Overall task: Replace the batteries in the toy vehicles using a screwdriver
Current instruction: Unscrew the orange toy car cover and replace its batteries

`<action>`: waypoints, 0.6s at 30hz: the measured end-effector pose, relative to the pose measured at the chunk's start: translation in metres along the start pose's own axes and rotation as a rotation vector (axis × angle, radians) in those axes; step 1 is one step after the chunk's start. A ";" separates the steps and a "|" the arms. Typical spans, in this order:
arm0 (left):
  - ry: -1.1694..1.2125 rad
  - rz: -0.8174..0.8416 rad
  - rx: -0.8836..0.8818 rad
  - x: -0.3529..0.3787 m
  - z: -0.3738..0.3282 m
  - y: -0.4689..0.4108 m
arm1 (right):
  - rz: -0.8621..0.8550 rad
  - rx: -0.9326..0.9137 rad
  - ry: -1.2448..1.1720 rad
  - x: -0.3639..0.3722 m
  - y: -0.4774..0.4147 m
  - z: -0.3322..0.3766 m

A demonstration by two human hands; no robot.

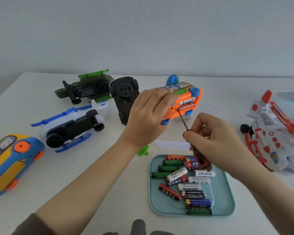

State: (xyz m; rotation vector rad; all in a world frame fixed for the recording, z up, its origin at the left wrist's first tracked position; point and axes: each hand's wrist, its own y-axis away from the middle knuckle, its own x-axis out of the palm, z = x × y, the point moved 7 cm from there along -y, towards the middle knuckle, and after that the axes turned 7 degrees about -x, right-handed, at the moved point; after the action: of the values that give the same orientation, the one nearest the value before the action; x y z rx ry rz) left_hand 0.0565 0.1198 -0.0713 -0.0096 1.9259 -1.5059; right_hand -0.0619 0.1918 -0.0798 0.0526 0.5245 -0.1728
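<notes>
The orange toy vehicle (182, 106) is being held tipped on its side just above the middle of the table (92, 175), its underside turned toward the camera. Its battery compartment (187, 104) is lying open, with cells showing inside. The toy is being gripped from above by the left hand (148, 116), whose fingers are curled over the body. The tip of the screwdriver (183, 122) is being set against the lower left edge of the seated cells, and the tool is being pinched at the top of its red-and-black handle by the curled fingers and thumb of the right hand (214, 138).

The step in hand is judged to be the prising out of the old cells (the cover is already off, though where it lies cannot be told). A gentle levering under one cell's end is being called for next, with the toy being steadied so that nothing springs away.

Loose batteries (176, 173) are lying in a teal tray (224, 192) below the right hand, and other toy vehicles are lying round about on the table
</notes>
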 end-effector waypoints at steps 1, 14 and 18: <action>0.005 0.000 -0.003 0.000 0.001 0.001 | -0.004 0.008 -0.022 -0.001 0.001 0.000; 0.131 0.046 -0.183 -0.002 0.036 0.013 | -0.183 -0.185 0.267 -0.045 0.003 -0.021; 0.137 0.045 -0.200 -0.003 0.041 0.014 | -0.234 -0.219 0.284 -0.050 0.004 -0.023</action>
State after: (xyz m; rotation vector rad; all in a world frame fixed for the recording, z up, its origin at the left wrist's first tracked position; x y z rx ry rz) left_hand 0.0845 0.0905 -0.0856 0.0487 2.1650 -1.3086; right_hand -0.1147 0.2053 -0.0742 -0.2012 0.8302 -0.3381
